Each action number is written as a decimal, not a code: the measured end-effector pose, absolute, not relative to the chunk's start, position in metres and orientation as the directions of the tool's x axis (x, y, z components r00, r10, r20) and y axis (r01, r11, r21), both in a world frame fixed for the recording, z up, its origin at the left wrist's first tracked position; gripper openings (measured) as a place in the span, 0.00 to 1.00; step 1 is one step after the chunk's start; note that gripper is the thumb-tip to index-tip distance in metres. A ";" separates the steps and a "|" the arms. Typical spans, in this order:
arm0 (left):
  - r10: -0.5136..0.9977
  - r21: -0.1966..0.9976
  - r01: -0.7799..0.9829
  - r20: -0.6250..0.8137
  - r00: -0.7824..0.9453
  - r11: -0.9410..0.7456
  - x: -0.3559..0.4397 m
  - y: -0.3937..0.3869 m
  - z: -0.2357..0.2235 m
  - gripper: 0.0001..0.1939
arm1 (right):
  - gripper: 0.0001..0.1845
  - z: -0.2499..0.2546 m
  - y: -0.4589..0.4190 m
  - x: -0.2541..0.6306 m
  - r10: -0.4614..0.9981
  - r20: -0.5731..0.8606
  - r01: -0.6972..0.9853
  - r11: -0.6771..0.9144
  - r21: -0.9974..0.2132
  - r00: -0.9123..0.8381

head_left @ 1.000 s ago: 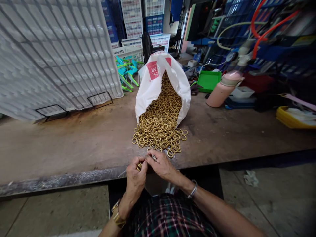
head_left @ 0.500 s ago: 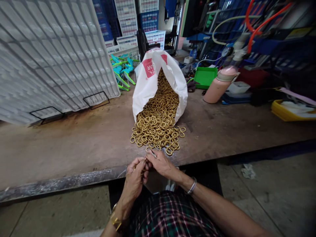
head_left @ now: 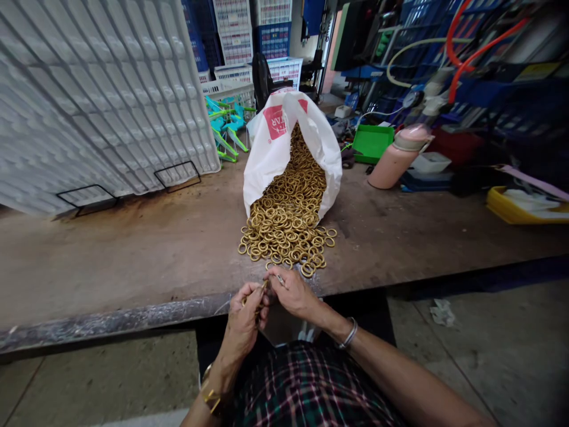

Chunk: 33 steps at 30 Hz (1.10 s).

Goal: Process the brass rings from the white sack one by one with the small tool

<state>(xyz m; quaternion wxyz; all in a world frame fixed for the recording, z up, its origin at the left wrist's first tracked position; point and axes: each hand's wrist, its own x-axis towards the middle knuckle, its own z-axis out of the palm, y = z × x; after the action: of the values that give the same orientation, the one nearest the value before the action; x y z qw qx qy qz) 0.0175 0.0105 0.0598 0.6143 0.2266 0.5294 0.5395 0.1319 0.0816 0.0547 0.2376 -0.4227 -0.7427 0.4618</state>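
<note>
My left hand (head_left: 243, 320) is closed at the table's front edge, with brass-coloured rings held in its fingers. One ring (head_left: 265, 284) sticks up between its thumb and forefinger. Close against it, my right hand (head_left: 293, 295) is closed on a slim metal tool (head_left: 280, 280); only a short piece of it shows, so its kind is unclear. Just beyond both hands, a heap of brass-coloured rings (head_left: 287, 231) spills out of a white plastic bag (head_left: 264, 166) with red print, which lies with its mouth towards me.
Ribbed white trays (head_left: 133, 95) stand upright in black wire holders at the left. Turquoise and green plastic pieces (head_left: 229, 127) lie behind. To the right are a green tray (head_left: 372, 143), a pink bottle (head_left: 395, 160) and a yellow tray (head_left: 511, 210). Stacked crates (head_left: 272, 40) fill the back.
The hands have drawn slightly apart at the fingertips, and the ring in the left hand's pinch now shows more plainly. The whole view has shifted a little.
</note>
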 end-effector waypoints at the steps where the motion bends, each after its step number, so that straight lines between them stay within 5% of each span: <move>1: 0.905 0.862 -0.402 -0.396 -0.157 0.308 0.017 0.010 0.059 0.15 | 0.10 0.053 0.080 0.133 0.832 -0.016 0.470 0.297 -0.831 -0.555; 4: 0.915 0.911 -0.301 -0.351 -0.200 0.283 0.014 0.009 0.055 0.15 | 0.10 0.051 0.075 0.134 0.765 -0.031 0.598 0.477 -0.644 -0.644; 10: 0.922 0.957 -0.123 -0.286 -0.262 0.262 0.013 0.008 0.056 0.16 | 0.13 0.053 0.071 0.131 0.739 -0.123 0.700 0.553 -0.452 -0.662; 27: 0.922 0.966 -0.040 -0.254 -0.292 0.254 0.011 0.005 0.056 0.15 | 0.14 0.060 0.067 0.128 0.710 -0.165 0.707 0.592 -0.387 -0.684; 33: 0.918 0.938 -0.156 -0.338 -0.207 0.310 0.007 -0.005 0.056 0.15 | 0.14 0.063 0.066 0.125 0.723 -0.199 0.740 0.585 -0.333 -0.661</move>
<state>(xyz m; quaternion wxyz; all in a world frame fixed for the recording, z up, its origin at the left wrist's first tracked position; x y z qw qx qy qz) 0.0069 -0.0047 0.0561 0.5437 0.3179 0.5996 0.4939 0.1245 0.0661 0.0630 -0.0210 -0.4110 -0.8899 0.1967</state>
